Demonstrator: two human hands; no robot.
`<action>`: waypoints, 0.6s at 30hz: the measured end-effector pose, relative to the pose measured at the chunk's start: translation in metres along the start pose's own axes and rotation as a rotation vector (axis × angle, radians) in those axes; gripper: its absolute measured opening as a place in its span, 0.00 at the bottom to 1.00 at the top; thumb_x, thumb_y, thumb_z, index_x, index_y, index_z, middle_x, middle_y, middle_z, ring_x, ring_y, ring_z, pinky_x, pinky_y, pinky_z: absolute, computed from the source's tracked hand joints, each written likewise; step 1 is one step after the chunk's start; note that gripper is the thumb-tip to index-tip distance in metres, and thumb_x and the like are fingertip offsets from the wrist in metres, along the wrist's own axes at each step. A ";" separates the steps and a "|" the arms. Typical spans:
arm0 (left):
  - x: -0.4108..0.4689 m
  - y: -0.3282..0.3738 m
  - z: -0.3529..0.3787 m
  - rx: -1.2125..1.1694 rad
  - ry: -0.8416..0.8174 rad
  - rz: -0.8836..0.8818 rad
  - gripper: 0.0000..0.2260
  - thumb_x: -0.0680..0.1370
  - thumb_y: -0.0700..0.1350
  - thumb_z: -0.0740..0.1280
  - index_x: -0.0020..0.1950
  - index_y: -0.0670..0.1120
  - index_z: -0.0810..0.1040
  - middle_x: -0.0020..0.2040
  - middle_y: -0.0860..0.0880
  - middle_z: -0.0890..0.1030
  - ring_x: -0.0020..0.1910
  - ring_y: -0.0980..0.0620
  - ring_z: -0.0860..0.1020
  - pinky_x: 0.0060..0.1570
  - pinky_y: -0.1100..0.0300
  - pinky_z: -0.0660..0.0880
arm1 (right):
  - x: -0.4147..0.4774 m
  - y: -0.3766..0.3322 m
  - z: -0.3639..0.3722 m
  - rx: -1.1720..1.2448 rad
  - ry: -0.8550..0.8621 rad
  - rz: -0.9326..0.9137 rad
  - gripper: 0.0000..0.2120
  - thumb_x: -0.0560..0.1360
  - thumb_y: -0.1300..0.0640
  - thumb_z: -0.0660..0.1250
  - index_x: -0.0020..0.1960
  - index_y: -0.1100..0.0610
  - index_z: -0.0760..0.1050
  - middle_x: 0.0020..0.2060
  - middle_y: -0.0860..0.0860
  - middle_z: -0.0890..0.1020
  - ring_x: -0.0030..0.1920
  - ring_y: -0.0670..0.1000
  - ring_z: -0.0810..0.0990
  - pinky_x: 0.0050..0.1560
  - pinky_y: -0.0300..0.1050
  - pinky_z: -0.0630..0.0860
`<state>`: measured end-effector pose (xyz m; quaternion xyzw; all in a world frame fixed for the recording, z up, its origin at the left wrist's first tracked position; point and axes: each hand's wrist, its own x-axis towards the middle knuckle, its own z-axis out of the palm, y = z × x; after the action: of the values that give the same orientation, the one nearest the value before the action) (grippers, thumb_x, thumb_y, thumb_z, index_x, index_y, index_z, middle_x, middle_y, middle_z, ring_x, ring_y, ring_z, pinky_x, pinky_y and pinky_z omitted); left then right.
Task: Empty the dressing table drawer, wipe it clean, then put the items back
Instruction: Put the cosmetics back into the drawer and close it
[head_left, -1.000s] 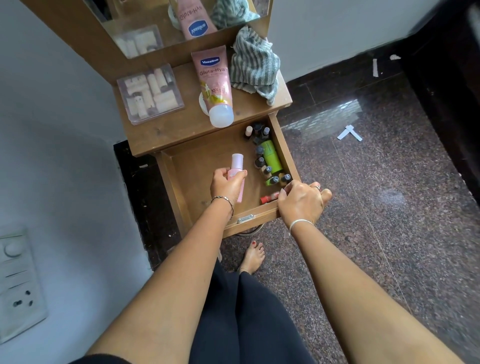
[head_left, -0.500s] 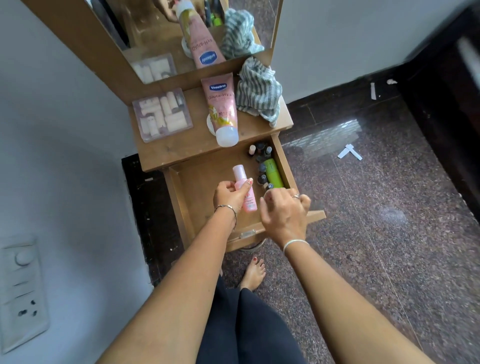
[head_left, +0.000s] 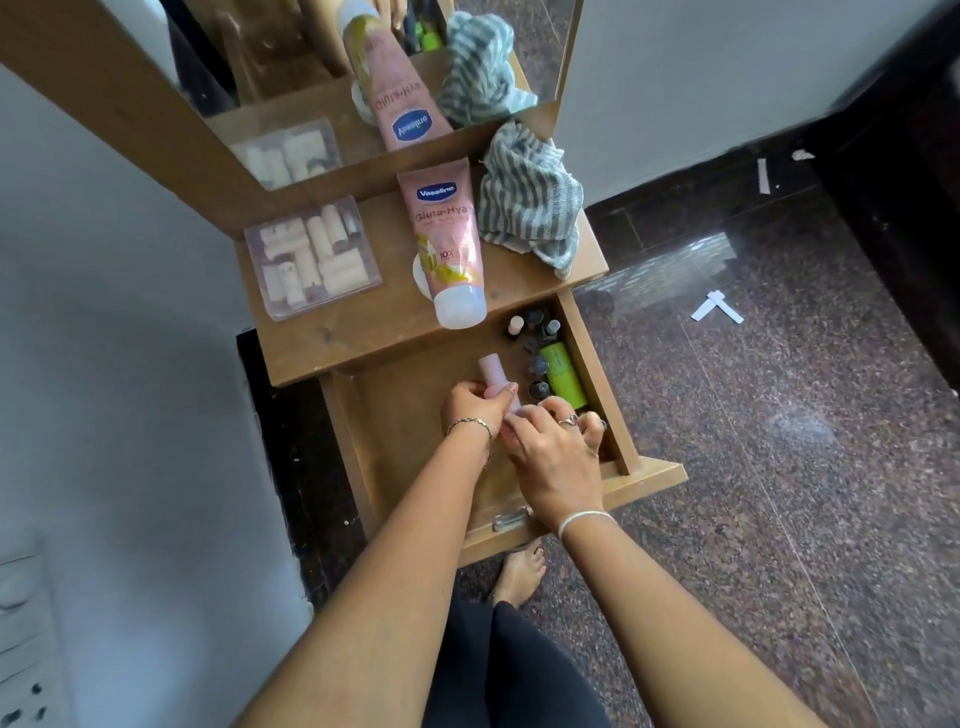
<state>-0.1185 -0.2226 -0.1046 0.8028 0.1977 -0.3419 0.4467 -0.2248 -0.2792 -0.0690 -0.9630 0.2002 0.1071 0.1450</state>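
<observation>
Pink bottle (head_left: 491, 373) is clamped in left hand (head_left: 470, 409) for removal | right hand (head_left: 558, 457) is curled over small bottles (head_left: 538, 388), grasp unclear

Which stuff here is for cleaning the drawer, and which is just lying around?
For the job: drawer, pink bottle in the left hand, green tube, small bottles, striped cloth.
Just lying about: paper scraps on the floor, wall switch.
</observation>
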 end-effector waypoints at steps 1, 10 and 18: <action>0.002 0.001 0.001 -0.001 -0.006 -0.003 0.12 0.67 0.51 0.76 0.37 0.50 0.74 0.46 0.42 0.84 0.41 0.45 0.81 0.46 0.54 0.80 | 0.002 0.000 0.001 -0.019 0.006 0.007 0.17 0.74 0.62 0.66 0.60 0.48 0.76 0.55 0.46 0.79 0.55 0.53 0.77 0.59 0.53 0.63; 0.016 0.000 0.012 0.041 -0.035 -0.006 0.13 0.72 0.47 0.73 0.52 0.43 0.78 0.51 0.41 0.83 0.51 0.43 0.81 0.54 0.52 0.77 | 0.015 -0.003 0.005 -0.115 -0.056 0.005 0.23 0.68 0.68 0.65 0.59 0.49 0.76 0.58 0.45 0.77 0.62 0.52 0.72 0.60 0.51 0.55; 0.010 0.001 0.009 -0.010 -0.021 0.020 0.07 0.72 0.43 0.72 0.46 0.47 0.76 0.49 0.42 0.83 0.50 0.43 0.81 0.54 0.49 0.78 | 0.013 -0.004 0.004 -0.096 -0.054 -0.014 0.19 0.70 0.68 0.64 0.55 0.49 0.78 0.56 0.46 0.78 0.60 0.54 0.72 0.60 0.52 0.60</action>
<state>-0.1143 -0.2306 -0.1144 0.7988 0.1867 -0.3450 0.4561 -0.2121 -0.2790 -0.0749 -0.9670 0.1840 0.1416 0.1046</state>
